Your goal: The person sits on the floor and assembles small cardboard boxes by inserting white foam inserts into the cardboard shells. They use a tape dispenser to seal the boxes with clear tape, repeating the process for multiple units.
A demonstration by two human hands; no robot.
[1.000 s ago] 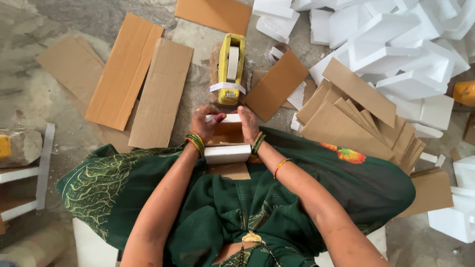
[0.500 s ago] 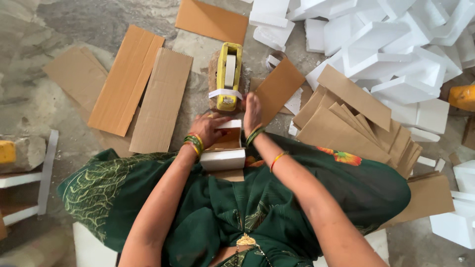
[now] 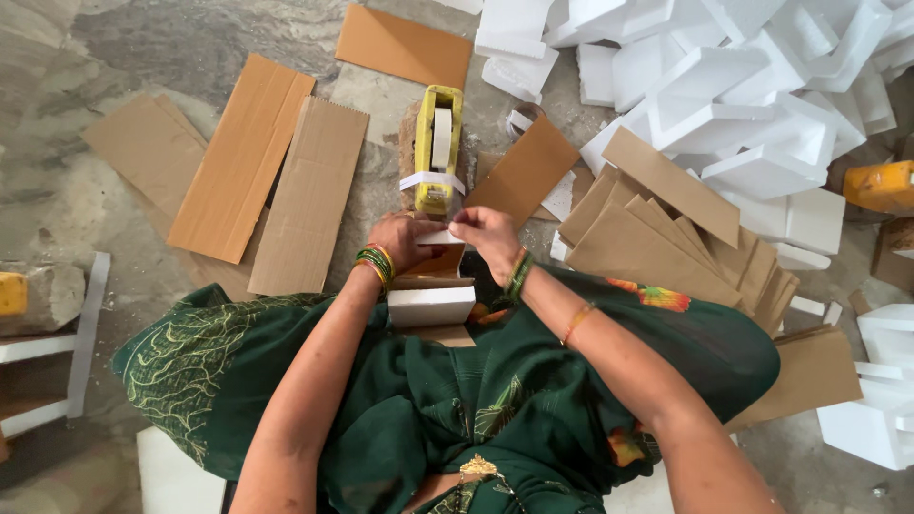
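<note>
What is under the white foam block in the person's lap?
A brown cardboard piece wraps around the white foam block, showing above and below it. What lies beneath that is hidden by block and green cloth.

Mottled grey stone floor [image 3: 152,38]; daylight

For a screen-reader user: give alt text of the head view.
Both hands, left hand and right hand, hold a cardboard-wrapped white foam block before a yellow tape dispenser; cardboard sheets and foam pieces surround them.
</note>
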